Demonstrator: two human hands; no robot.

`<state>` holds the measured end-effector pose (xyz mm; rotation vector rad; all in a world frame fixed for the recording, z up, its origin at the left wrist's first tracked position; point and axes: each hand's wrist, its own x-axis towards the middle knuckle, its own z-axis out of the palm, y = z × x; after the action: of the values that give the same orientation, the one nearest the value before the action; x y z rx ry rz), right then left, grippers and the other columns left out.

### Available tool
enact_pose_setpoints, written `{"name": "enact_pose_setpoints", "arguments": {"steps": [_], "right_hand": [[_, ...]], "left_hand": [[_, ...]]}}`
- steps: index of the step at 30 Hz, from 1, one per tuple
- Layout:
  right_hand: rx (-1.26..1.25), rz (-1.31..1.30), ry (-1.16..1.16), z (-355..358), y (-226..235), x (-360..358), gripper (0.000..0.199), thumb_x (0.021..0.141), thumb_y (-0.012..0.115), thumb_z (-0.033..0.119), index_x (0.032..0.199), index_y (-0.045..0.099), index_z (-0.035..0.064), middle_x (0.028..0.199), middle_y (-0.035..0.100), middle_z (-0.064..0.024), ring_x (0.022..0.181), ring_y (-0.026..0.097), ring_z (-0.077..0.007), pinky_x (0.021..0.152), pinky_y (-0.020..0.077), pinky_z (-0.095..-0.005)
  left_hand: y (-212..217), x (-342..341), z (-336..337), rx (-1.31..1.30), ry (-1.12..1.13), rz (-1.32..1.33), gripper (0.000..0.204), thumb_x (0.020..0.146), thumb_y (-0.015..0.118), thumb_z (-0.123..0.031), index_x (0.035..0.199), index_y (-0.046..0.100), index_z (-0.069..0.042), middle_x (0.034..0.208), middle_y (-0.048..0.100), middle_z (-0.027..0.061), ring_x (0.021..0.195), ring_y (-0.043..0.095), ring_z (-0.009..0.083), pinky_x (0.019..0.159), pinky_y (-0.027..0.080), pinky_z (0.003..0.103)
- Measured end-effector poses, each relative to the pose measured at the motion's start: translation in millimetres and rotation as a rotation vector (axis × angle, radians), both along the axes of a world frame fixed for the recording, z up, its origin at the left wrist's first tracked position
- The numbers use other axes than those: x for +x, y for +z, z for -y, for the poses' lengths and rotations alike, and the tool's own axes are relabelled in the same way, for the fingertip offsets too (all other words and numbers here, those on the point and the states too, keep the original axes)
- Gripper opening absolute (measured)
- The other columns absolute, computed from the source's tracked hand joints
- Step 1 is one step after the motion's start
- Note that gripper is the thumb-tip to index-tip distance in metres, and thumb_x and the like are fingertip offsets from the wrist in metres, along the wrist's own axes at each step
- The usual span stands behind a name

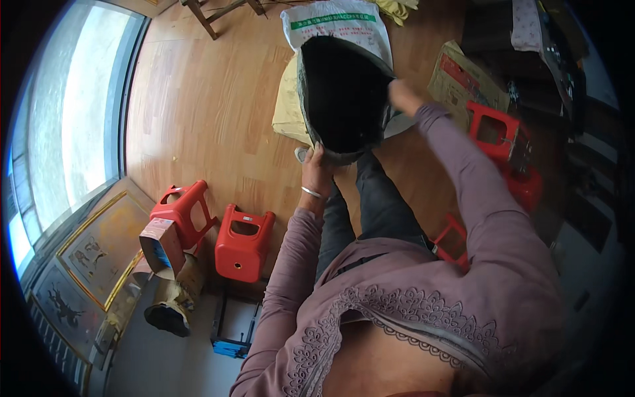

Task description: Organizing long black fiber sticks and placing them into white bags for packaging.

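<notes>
We find the dark bag (345,99) opened, nearside of the white sack (334,14); contents unverifiable. Left hand (316,171) pinches the rim; right hand (405,98) blurs beside it, grip undetermined.

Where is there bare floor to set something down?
Widest bare patch: the floor between the window and the yellow sack, beyond two red stools. A narrower strip separates the white sack from the brown sack. Crowded: lower left, with those stools, a box and pictures; right, around more red stools.
</notes>
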<state>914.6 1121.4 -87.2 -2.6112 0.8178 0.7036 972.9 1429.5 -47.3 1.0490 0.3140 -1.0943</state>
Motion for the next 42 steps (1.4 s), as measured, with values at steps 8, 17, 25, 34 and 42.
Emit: {"name": "enact_pose_setpoints", "arguments": {"steps": [8,17,25,34,42], "right_hand": [[0.127,-0.133,0.01,-59.6,12.2,10.3,0.013,0.071,0.051,0.003,0.074,0.063,-0.0024,0.073,0.061,-0.0202,0.07,0.062,-0.0314,0.06,0.0493,-0.0406],[0.141,-0.188,0.092,-173.0,31.8,16.0,0.022,0.067,0.056,0.005,0.087,0.064,0.0005,0.089,0.061,-0.0206,0.081,0.061,-0.0337,0.073,0.0488,-0.0416],[0.13,0.174,-0.218,-15.8,-5.5,14.1,0.016,0.074,0.052,0.014,0.071,0.062,0.0021,0.071,0.06,-0.0204,0.065,0.06,-0.034,0.057,0.0474,-0.0432],[0.509,0.253,-0.123,-73.7,10.2,64.4,0.019,0.071,0.057,0.012,0.085,0.062,0.0005,0.079,0.062,-0.0182,0.072,0.061,-0.0301,0.065,0.0488,-0.0389],[0.086,0.378,0.196,-163.3,63.7,95.9,0.035,0.067,0.056,0.008,0.103,0.05,0.0075,0.093,0.052,-0.0115,0.087,0.053,-0.0312,0.071,0.0441,-0.0425]], "left_hand": [[-18.1,4.4,-7.0,0.071,-0.151,0.126,0.027,0.088,0.047,-0.024,0.105,0.049,-0.003,0.089,0.053,0.0049,0.086,0.056,0.0181,0.073,0.048,0.032],[-21.3,10.0,-11.3,0.131,-0.117,0.358,0.014,0.083,0.053,-0.022,0.08,0.05,-0.009,0.081,0.051,0.001,0.072,0.049,0.0121,0.061,0.044,0.026],[-14.8,65.7,-30.2,-0.044,0.357,-0.143,0.028,0.086,0.048,-0.03,0.104,0.051,-0.008,0.096,0.056,0.0025,0.085,0.055,0.0167,0.072,0.046,0.031],[-36.5,99.4,-20.7,-0.208,0.226,-0.026,0.04,0.088,0.041,-0.032,0.117,0.045,-0.004,0.12,0.048,0.008,0.109,0.047,0.0226,0.091,0.039,0.04],[-30.9,61.0,7.4,-0.072,0.354,-0.084,0.026,0.086,0.048,-0.023,0.106,0.05,-0.006,0.098,0.054,0.0035,0.089,0.053,0.0175,0.08,0.045,0.032]]}}
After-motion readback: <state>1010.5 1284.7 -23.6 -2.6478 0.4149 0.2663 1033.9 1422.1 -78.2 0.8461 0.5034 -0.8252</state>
